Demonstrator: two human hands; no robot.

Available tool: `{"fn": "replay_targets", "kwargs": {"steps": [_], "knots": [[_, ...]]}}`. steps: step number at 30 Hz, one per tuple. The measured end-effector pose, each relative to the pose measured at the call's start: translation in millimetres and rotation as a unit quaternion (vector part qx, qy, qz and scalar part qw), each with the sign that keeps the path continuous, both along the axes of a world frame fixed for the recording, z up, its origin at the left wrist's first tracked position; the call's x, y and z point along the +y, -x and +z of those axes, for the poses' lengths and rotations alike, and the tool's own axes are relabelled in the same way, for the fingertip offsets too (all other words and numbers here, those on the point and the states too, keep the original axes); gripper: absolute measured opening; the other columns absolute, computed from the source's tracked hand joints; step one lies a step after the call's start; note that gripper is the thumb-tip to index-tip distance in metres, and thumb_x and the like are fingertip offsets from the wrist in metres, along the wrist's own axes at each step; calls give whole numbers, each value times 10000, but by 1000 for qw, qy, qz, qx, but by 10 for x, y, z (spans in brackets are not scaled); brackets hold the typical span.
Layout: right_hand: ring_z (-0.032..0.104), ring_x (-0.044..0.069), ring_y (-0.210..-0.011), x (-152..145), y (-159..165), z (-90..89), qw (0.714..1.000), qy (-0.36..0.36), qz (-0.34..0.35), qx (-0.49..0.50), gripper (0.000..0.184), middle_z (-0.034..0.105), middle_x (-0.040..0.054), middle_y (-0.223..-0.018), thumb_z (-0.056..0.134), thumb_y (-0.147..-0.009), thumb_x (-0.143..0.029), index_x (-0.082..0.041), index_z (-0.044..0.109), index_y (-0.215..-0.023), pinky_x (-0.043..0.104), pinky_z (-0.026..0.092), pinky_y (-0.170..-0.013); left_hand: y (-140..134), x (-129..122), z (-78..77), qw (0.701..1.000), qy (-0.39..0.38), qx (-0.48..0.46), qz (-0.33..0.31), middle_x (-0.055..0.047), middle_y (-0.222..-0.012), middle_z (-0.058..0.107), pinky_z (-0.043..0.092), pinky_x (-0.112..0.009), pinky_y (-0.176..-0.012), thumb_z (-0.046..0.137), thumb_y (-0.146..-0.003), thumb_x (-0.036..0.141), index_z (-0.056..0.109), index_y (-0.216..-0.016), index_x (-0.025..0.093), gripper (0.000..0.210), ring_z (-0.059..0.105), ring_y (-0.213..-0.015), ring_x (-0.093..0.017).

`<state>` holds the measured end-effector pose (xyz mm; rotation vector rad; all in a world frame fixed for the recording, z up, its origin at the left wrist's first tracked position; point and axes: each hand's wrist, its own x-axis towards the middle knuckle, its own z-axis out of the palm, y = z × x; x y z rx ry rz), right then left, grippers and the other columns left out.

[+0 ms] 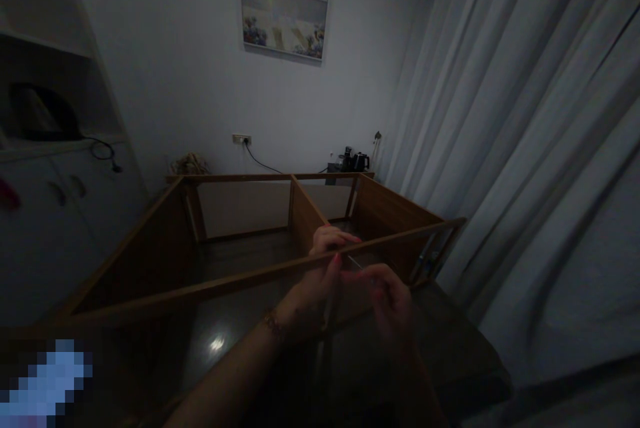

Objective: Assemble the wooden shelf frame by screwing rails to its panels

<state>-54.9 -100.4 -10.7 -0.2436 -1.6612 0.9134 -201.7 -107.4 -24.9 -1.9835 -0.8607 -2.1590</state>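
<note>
A wooden frame (235, 280) with panels stands before me, its front rail running across the view. My left hand (325, 265) is closed around that rail where the middle divider panel (307, 205) meets it, with fingers on the far side and the thumb on the near side. Just to the right, my right hand (393, 301) pinches a thin metal rod-like tool (356, 263), whose tip points at the rail beside my left fingers. The dim light hides the tool's exact kind and whether it touches the rail.
A long curtain (505, 115) hangs along the right side. Dark appliances (355, 160) stand behind the frame's far right corner. At left is a white cabinet (75, 215), with a black appliance (43, 111) and its cord (103, 148) on the shelf. A wall socket (242, 139) has a plugged cable.
</note>
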Motion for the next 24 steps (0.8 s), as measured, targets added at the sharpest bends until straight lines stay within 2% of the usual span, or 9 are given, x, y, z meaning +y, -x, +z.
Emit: {"fn": "replay_targets", "kwargs": {"steps": [2,6,10,13,16,20,24], "knots": [[660,183,-596,22,-11,-52,1000,-6,17,-4,397,694,39,-686,499,-927,-570,-214,674,-916,316,577,-606,-2,6,-2,1000,-15,-1,1,-76,-1067,643,404,-476,-985,402,-986,307,493,-1062,222,146,557,-1032,-214],[699,184,-762,39,-31,-145,999,-9,35,-25,216,732,50,-845,562,-938,-407,-225,667,-988,316,581,-721,-4,20,3,1000,-20,2,0,-73,-1047,645,410,-471,-970,398,-988,315,495,-1057,225,150,562,-1027,-217],[672,155,-673,63,-8,-167,998,-11,58,-3,145,719,23,-773,631,-907,-362,-218,652,-901,269,546,-638,-8,18,6,1000,-19,2,4,-81,-1055,637,396,-488,-992,372,-993,345,498,-1064,220,191,564,-1019,-218],[587,126,-610,86,21,-127,998,-63,11,8,193,639,-16,-666,687,-864,-388,-219,650,-780,236,478,-583,-2,27,-6,1000,-18,2,7,-86,-1059,639,418,-470,-960,371,-991,350,496,-1054,219,192,566,-1018,-220],[539,119,-649,84,41,-72,995,-93,-43,19,220,575,-16,-688,665,-874,-406,-219,651,-761,230,444,-590,15,45,-21,1000,-21,8,9,-80,-1048,657,401,-477,-976,385,-988,341,494,-1056,222,175,570,-1018,-220],[489,86,-547,39,69,-40,998,-22,-38,47,152,515,-46,-655,596,-920,-372,-235,646,-962,192,405,-495,15,44,-10,1000,-25,6,3,-73,-1041,656,396,-473,-977,401,-986,350,498,-1053,224,172,571,-1008,-217],[422,52,-393,-2,104,-47,994,76,-26,77,129,481,-87,-578,526,-963,-344,-259,603,-1023,152,323,-371,-11,18,13,1000,-15,0,9,-69,-1033,637,400,-465,-981,385,-990,343,516,-1035,226,181,567,-1003,-214]]}}
